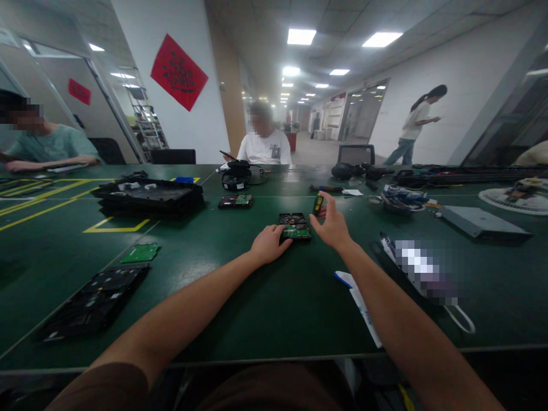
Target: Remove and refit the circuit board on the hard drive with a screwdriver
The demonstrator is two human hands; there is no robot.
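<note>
A hard drive (293, 218) lies on the green table in front of me, its green circuit board (297, 231) facing up on the near half. My left hand (270, 244) grips the drive's left edge, thumb along the near side. Just right of the drive, my right hand (333, 224) is raised and pinches a screwdriver (317, 204) by its black and yellow handle. The handle stands nearly upright; I cannot make out the screwdriver's tip. Beyond the left hand lies a second hard drive (235, 201) with a green and red-brown top.
Black trays (148, 197) are stacked at left, with a loose green circuit board (141, 252) and black panel (96, 302) nearer. Another screwdriver (326, 188), bundled cables (402, 198) and a grey metal box (483, 221) lie right. Across the table sits a person (265, 145).
</note>
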